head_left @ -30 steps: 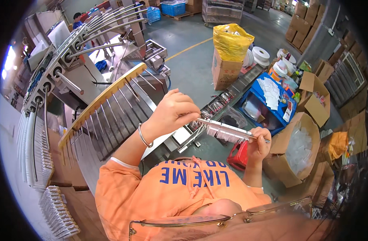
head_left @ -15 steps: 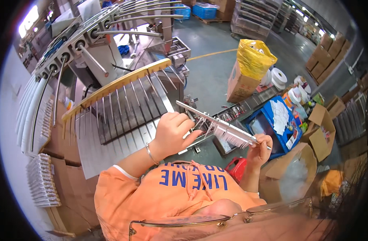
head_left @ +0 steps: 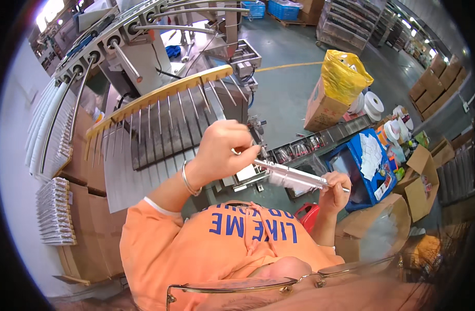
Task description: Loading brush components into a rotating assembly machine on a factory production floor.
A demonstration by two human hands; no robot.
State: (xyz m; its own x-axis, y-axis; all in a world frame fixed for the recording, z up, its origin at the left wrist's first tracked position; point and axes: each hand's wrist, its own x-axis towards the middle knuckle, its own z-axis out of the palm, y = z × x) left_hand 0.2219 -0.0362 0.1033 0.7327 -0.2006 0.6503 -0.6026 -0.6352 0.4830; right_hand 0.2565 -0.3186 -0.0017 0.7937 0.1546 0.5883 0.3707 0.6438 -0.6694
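My right hand (head_left: 335,193) is closed round the near end of a thin metal rod (head_left: 314,180), which slants up to the left in front of my chest. A bunch of white strips or loops (head_left: 292,182) hangs along the rod, blurred. My left hand (head_left: 224,147) is curled with thumb and fingers pinched together by the rod's far end. What sits between those fingertips is too small to make out. Beyond my left hand a wooden bar (head_left: 160,96) with several metal pins rests above a dark plate (head_left: 165,136) on a metal table.
A machine with several metal rods (head_left: 126,61) stands at the far left. A narrow conveyor (head_left: 346,129) runs beyond my hands. A carton with a yellow bag (head_left: 346,78), a blue bin (head_left: 346,150) and open cartons (head_left: 419,176) stand on the right. White bundled strips (head_left: 56,212) lie at left.
My left hand has moved up and slightly right, its fingers curling tighter near the rod's far end. The white strips sit closer together. The view has shifted a little.
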